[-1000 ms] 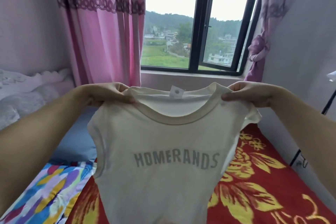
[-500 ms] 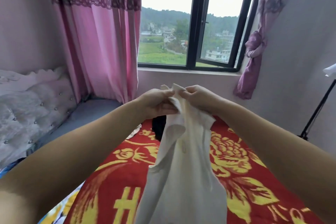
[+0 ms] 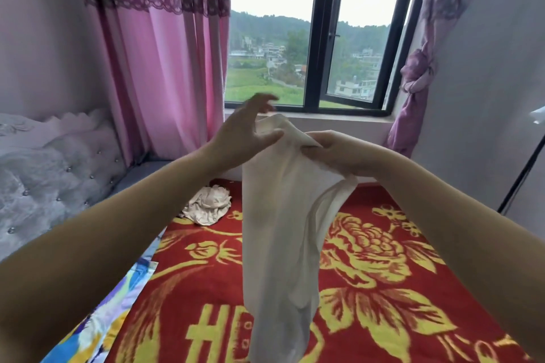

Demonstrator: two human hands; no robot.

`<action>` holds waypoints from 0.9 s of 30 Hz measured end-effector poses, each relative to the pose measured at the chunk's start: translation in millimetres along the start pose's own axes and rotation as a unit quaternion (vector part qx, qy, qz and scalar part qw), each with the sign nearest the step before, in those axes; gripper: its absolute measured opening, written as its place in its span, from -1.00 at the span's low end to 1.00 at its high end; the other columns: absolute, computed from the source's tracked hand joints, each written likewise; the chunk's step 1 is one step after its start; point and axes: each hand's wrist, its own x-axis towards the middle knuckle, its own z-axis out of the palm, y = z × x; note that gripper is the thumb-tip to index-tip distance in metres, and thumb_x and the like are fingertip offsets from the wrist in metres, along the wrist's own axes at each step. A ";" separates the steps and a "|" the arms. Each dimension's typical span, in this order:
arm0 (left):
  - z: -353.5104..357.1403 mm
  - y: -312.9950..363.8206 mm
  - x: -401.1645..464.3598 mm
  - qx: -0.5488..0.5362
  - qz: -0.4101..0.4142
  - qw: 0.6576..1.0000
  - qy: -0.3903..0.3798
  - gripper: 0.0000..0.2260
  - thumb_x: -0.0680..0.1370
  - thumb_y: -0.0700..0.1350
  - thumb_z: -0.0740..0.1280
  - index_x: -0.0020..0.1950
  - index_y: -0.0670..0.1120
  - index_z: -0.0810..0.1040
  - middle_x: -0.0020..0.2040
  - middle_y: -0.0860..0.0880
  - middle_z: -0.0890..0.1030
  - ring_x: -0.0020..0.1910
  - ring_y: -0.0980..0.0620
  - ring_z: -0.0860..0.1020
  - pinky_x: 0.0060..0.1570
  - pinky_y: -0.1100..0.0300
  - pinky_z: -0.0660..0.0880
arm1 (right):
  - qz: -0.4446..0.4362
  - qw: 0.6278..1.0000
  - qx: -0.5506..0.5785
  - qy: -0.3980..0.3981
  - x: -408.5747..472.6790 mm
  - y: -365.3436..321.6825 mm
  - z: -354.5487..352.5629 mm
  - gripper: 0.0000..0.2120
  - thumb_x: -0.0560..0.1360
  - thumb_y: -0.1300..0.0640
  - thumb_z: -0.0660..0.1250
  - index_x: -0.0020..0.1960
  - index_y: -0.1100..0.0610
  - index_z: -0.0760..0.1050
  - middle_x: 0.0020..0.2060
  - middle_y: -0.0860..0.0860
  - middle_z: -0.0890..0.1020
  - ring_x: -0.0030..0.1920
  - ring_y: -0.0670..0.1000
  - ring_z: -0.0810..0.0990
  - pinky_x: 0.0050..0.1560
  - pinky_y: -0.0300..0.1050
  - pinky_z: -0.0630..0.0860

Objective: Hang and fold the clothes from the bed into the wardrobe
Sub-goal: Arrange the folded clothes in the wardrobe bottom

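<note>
1. Centrally, a cream T-shirt point(image 3: 280, 215) hangs folded lengthwise in mid-air above the bed, its upper end held between the two hands and its lower end reaching toward the bottom edge of the view.
2. Right hand point(image 3: 333, 150): fingers curled round the top of the T-shirt, gripping the bunched fabric near the collar.
3. Left hand point(image 3: 244, 130): fingers spread and relaxed, motion-blurred at the tips; the thumb lies against the top fold of the T-shirt, and whether the hand actually pinches the cloth cannot be told.
4. Red blanket point(image 3: 383, 259): patterned with yellow flowers, it covers the bed directly beneath the hanging T-shirt.
5. Crumpled beige garment point(image 3: 209, 205): lies on the far end of the red blanket, to the left of the T-shirt and apart from it.
6. Multicoloured sheet point(image 3: 115, 312): shows at the left edge of the red blanket.
7. Tufted headboard point(image 3: 53, 168): pale grey and studded, at the far left.
8. Pink curtain point(image 3: 165, 62): hangs left of the window point(image 3: 318, 38), whose dark frame shows hills and buildings outside; a purple curtain point(image 3: 418, 76) is tied in a knot on the right.
</note>
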 end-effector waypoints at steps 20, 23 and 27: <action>36.9 -78.3 42.1 0.153 -0.122 0.954 -0.229 -0.73 0.46 0.06 0.44 -0.28 -0.10 0.52 -0.34 0.03 0.49 -0.28 -0.02 0.47 -0.25 0.15 0.40 | 0.157 0.970 -0.174 0.069 33.8 96.4 13.2 -0.76 0.45 0.40 0.17 -0.24 0.12 0.48 -0.29 0.08 0.55 -0.31 0.14 0.62 -0.38 0.00 0.63; 42.4 -90.9 58.5 0.260 -0.134 0.935 -0.201 -0.70 0.49 0.16 0.35 -0.21 -0.08 0.54 -0.23 -0.02 0.55 -0.17 -0.08 0.54 -0.23 0.13 0.40 | 0.149 0.953 -0.244 0.100 58.8 101.9 18.7 -0.70 0.35 0.41 0.06 -0.16 0.12 0.49 -0.27 0.07 0.55 -0.28 0.14 0.58 -0.25 0.05 0.62; 36.0 -99.0 82.8 0.355 -0.092 0.916 -0.161 -0.63 0.57 0.17 0.24 -0.03 -0.14 0.57 -0.07 -0.09 0.59 -0.14 -0.07 0.54 -0.23 0.17 0.34 | 0.113 0.933 -0.287 0.185 100.0 109.7 13.5 -0.74 0.45 0.38 0.08 -0.16 0.07 0.43 -0.18 0.03 0.46 -0.13 0.13 0.50 -0.20 -0.11 0.38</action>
